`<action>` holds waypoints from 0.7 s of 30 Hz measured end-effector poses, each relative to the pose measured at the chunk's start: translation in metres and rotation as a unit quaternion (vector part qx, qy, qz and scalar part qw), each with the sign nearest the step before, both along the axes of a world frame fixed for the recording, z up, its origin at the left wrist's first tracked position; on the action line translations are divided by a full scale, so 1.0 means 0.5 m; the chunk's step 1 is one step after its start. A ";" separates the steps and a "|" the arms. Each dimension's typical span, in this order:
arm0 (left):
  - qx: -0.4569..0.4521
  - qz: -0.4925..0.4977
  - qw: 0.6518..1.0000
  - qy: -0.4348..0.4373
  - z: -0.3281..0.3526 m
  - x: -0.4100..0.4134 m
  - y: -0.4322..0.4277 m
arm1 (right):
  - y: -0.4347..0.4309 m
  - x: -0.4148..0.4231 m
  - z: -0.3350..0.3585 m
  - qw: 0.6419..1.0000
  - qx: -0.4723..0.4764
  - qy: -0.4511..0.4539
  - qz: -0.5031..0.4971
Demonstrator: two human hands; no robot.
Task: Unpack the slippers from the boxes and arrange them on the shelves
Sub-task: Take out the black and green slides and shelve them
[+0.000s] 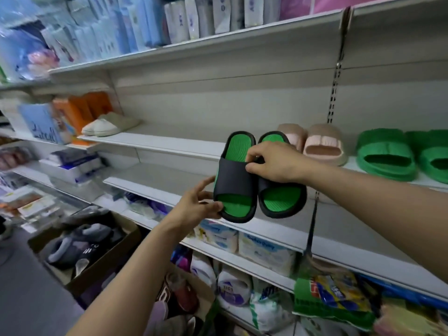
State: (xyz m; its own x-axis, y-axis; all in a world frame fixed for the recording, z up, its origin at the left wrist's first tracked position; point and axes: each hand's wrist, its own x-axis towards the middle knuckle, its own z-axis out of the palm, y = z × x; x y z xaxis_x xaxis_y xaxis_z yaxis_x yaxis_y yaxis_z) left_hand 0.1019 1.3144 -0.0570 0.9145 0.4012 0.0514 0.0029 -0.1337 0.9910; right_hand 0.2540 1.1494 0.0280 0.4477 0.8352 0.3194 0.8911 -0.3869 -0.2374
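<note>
Right hand [274, 163] pinches both straps of the black rubber slides with green footbeds [238, 180], mid-frame, off the white metal shelf [169, 141]; left hand [198, 202] pinches one toe (lightly). A slack pinch could drop one, or nudge the pink foam slippers [324, 149] just right

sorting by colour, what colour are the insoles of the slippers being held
The slippers have green insoles and black straps; head view shows it.

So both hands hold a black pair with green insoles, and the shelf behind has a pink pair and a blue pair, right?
Not blue: the head view shows green slippers beside the pink slippers on the shelf. The left hand and right hand do hold the black-and-green slippers.
</note>
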 end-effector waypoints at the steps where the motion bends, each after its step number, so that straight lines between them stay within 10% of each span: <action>1: 0.002 0.007 1.000 -0.003 0.007 0.014 0.027 | 0.031 0.012 0.009 1.000 0.000 -0.001 -0.003; 21: 0.036 -0.016 0.999 0.031 0.074 0.258 0.412 | 0.389 0.217 0.005 0.970 -0.021 0.162 -0.177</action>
State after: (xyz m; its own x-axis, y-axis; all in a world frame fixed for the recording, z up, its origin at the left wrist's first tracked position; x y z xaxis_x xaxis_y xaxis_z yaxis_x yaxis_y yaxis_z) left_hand 0.2307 1.5204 -0.0199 0.9293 0.3687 0.0225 0.0582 -0.2065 0.9767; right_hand 0.3627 1.3437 0.0303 0.7807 0.6194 0.0832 0.5812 -0.6706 -0.4609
